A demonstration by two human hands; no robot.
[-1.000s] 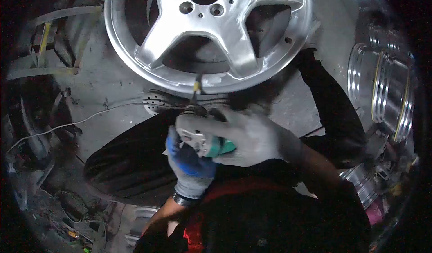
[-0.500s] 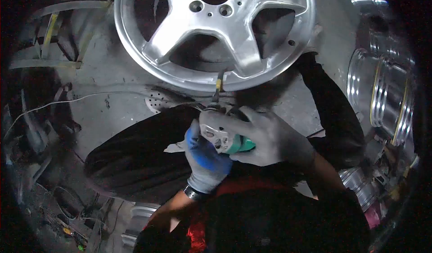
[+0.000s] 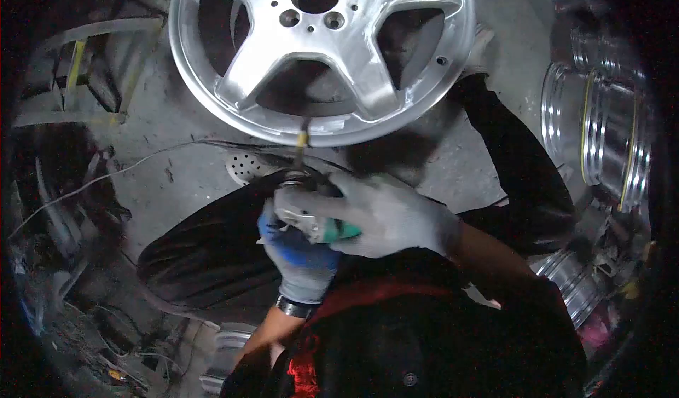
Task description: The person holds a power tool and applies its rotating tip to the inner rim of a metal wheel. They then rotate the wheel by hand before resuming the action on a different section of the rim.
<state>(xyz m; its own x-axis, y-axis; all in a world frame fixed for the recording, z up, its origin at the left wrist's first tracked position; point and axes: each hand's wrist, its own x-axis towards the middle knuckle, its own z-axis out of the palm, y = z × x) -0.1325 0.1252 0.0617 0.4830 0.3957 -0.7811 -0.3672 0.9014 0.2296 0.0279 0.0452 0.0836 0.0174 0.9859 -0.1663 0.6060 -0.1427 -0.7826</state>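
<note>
A silver five-spoke wheel rim (image 3: pixel 322 128) fills the top middle. Both my hands wear grey gloves and are wrapped round a green and silver power tool (image 3: pixel 311 225) below it. My left hand (image 3: pixel 300 256), blue on the palm side, holds the tool from the lower left. My right hand (image 3: pixel 385 217) grips it from the right, its fingers over the metal head. The tool's thin shaft (image 3: pixel 302 140), with a yellow band, points up at the rim's lower edge; motion blur hides whether it touches.
Polished wheel rims (image 3: pixel 598 129) stand along the right side, and another (image 3: pixel 569 288) lies lower right. A metal frame (image 3: pixel 74 72) is at the upper left. A cable (image 3: pixel 134 164) crosses the floor past a perforated shoe (image 3: pixel 244 166). My crossed legs surround the hands.
Both hands and the tool have moved left along the rim's lower edge. The whole view has shifted slightly, with the rim now a little further left.
</note>
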